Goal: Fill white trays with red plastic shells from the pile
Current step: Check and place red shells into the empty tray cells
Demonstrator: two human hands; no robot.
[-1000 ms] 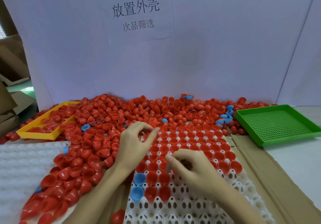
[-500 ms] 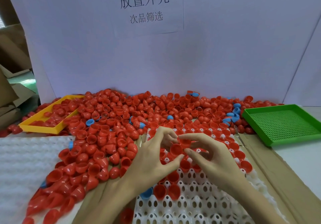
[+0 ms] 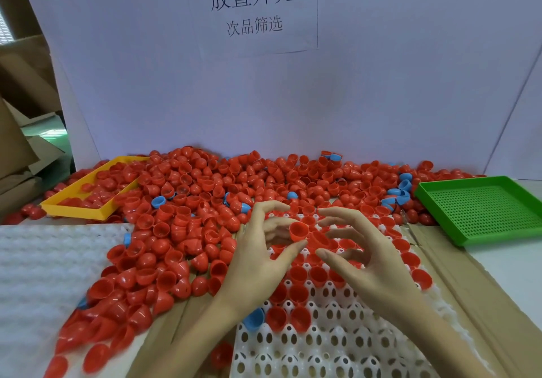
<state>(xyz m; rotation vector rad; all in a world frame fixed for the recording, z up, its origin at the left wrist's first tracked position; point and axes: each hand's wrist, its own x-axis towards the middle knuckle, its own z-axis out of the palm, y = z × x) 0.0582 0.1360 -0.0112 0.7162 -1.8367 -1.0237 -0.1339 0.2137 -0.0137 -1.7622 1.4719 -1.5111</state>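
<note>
A big pile of red plastic shells [image 3: 205,201] covers the table's middle and left. The white tray [image 3: 322,348] with round holes lies in front of me; red shells fill its far rows and its near rows are bare. My left hand [image 3: 255,260] hovers over the tray's left part and pinches a red shell [image 3: 298,230] between thumb and fingers. My right hand [image 3: 369,260] faces it, with thumb and fingertips closed on a second red shell [image 3: 320,238] right beside the first. Both shells are held above the filled rows.
A yellow tray [image 3: 73,210] with some red shells sits at the far left, and a green perforated tray [image 3: 481,207] at the far right. A white textured sheet [image 3: 44,260] lies at the left. Several blue shells [image 3: 158,201] are mixed into the pile. Brown cardboard [image 3: 484,304] lies under the tray.
Both hands have risen off the tray's rows and met above it. A red shell came up between them, and each hand now holds one shell, slightly apart.
</note>
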